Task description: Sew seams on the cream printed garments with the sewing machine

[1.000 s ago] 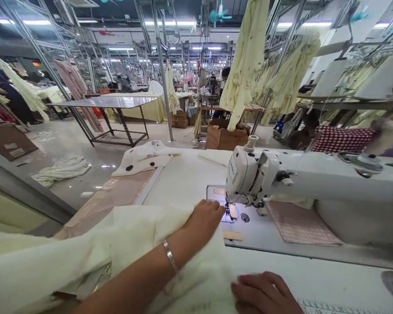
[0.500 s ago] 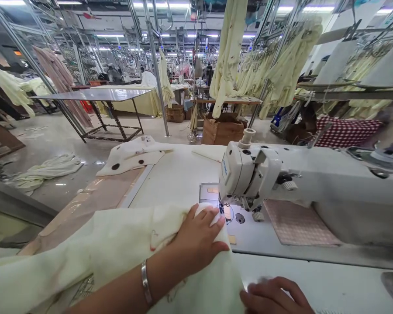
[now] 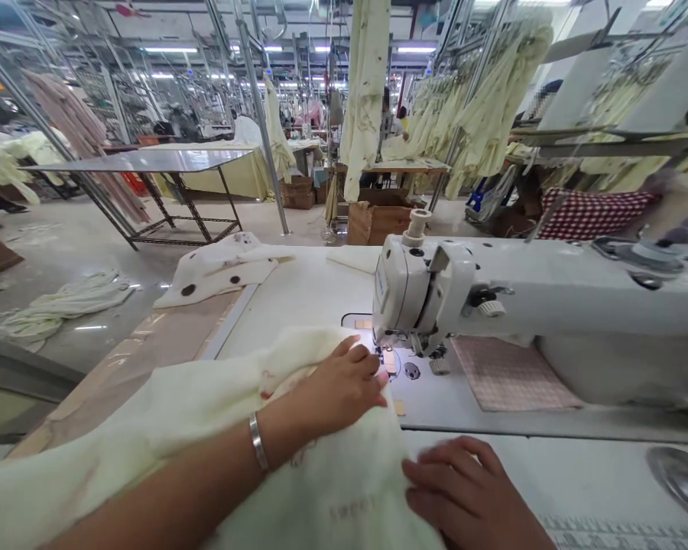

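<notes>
A pale yellow printed cloth (image 3: 206, 397) spreads over the sewing machine's bed and trails off to the left. On top of it, close to the presser foot (image 3: 379, 355), is my left hand (image 3: 338, 389), its fingers bent and drawn together on the cloth; a silver bangle circles that wrist. My right hand (image 3: 459, 489) is lower down at the cloth's right edge, thumb and fingers closed on that edge, partly cut off by the frame. The white sewing machine (image 3: 424, 283) stands just beyond my left hand. The cloth's edge lies beside the needle area.
A cut piece with dark dots (image 3: 212, 275) lies at the table's far left corner. A pink checked cloth (image 3: 510, 374) lies under the machine arm. A metal dish (image 3: 682, 477) sits at right. Beyond stand a metal table (image 3: 149, 159), a cardboard box (image 3: 378, 221) and hanging garments (image 3: 364, 99).
My left hand's fingers have gone from spread flat to bent on the cloth. My right hand has come up along the cloth's edge. The view has shifted slightly.
</notes>
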{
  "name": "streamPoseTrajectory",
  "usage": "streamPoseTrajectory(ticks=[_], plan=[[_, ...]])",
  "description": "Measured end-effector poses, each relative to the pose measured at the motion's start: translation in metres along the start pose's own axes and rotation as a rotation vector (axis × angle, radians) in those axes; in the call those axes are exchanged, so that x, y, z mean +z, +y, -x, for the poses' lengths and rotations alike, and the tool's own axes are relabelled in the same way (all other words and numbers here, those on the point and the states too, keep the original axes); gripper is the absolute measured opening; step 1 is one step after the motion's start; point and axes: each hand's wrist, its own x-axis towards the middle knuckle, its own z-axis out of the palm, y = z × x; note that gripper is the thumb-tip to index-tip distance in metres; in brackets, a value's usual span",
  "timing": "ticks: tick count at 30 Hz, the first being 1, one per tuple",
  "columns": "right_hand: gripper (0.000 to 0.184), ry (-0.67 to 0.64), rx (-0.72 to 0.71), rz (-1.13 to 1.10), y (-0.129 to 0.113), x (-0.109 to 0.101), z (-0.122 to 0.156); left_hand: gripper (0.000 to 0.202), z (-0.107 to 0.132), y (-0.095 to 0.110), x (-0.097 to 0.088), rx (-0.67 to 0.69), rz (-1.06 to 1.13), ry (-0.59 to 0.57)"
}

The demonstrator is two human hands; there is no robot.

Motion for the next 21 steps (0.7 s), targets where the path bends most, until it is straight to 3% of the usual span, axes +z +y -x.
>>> streamPoseTrajectory(ticks=[4,7,9,17,21], plan=[[0.026,-0.136,-0.023,-0.052,-0.002,-0.015,-0.008,0.021,0.01,0.044,-0.003,-0.22,0.065,-0.019],[0.021,-0.205,-0.019,-0.097,-0.003,-0.027,-0.008,0.039,0.028,0.081,0.0,-0.27,0.112,-0.058],[0.022,-0.263,-0.023,-0.117,-0.001,-0.032,-0.007,0.05,0.038,0.094,0.003,-0.276,0.102,-0.069],[0.021,-0.412,-0.101,-0.065,-0.001,-0.05,-0.001,0.049,0.052,0.091,0.01,-0.218,0.095,-0.031],[0.025,-0.344,-0.267,0.049,0.002,-0.053,0.011,0.049,0.054,0.09,0.014,-0.148,0.035,0.022]])
